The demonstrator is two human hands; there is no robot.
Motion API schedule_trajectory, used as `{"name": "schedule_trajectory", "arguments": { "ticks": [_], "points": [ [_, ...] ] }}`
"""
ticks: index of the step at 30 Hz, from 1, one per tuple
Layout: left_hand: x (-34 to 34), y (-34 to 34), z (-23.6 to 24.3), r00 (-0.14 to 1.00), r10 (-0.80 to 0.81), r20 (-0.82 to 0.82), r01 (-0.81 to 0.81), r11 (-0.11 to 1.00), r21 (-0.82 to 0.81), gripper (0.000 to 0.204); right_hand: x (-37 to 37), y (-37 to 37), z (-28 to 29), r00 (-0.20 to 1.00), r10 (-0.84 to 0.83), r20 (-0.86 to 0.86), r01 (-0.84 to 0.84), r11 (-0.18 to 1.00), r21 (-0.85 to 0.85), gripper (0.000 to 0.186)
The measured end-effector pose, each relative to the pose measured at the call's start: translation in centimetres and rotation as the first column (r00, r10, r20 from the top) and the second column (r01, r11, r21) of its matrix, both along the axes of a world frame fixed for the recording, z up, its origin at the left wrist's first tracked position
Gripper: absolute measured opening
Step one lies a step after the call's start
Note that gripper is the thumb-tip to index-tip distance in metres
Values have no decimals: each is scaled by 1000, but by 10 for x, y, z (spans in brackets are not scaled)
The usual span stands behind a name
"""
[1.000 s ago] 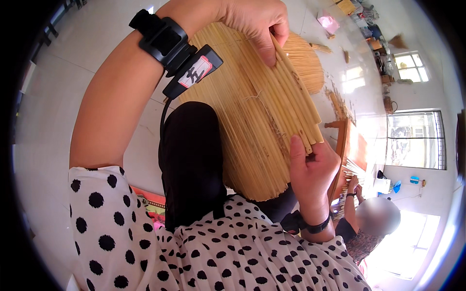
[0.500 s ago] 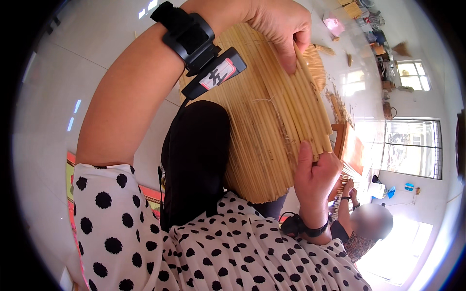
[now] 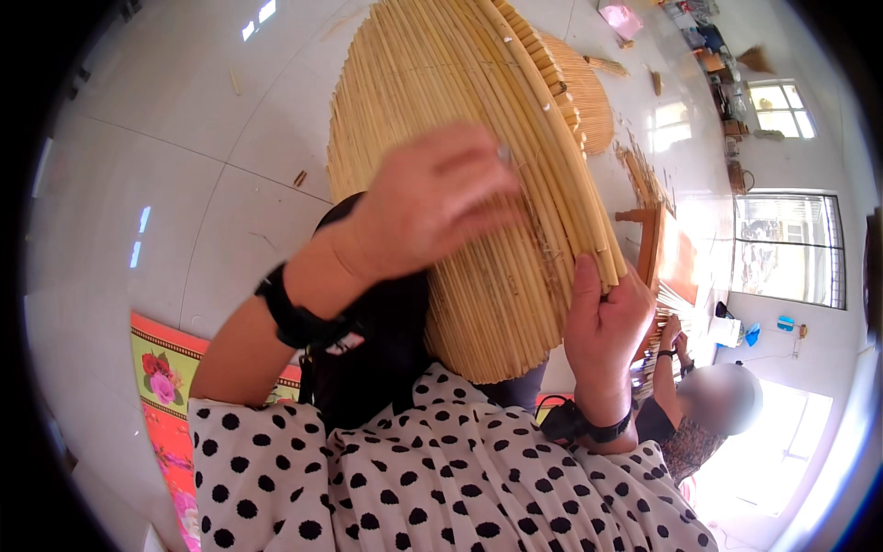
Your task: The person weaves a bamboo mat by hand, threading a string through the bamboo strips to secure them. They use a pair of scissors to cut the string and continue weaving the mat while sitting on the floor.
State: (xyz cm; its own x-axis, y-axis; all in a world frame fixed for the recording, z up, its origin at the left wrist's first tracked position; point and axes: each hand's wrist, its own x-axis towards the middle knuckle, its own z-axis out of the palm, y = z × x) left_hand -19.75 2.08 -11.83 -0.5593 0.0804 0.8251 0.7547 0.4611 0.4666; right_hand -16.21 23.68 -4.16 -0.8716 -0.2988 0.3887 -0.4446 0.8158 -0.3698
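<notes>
One pinch is doing the work here: our right hand (image 3: 609, 308) has the outer stalks' (image 3: 578, 202) lower ends between thumb and fingers, while our left hand (image 3: 428, 198) is too blurred to tell. The stalk mat (image 3: 405, 87) lies over our right leg (image 3: 515, 392), and if that pinch slackens, the edge could slide crooked.

Single head-worn fisheye view, wide and downward from close above the stalk panel (image 3: 492, 317).

Left forearm (image 3: 246, 357) angled inward, left hand (image 3: 430, 201) blurred; right hand (image 3: 605, 320) closed in grip, thumb pointing upward.
</notes>
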Motion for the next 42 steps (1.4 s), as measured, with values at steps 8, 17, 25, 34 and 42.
{"name": "schedule_trajectory", "arguments": {
  "ticks": [8,17,25,34,42],
  "points": [
    [17,63,-15,991,-131,-30,134,946,296,32,2,-3,-2,1000,-2,1,2,999,-52,15],
    [29,49,4,994,91,-68,-60,932,358,18,-3,2,0,989,-118,86,122,991,-48,16],
    [62,-77,-25,858,349,378,-445,871,206,25,-3,24,-20,981,-168,-100,170,985,14,36],
    [307,-206,-228,-161,691,705,14,716,-698,39,-11,38,-17,930,-357,87,365,924,-114,50],
    [439,-82,-372,-431,333,839,-275,837,-473,41,-27,51,-15,960,-278,33,278,961,6,55]
  ]
}}
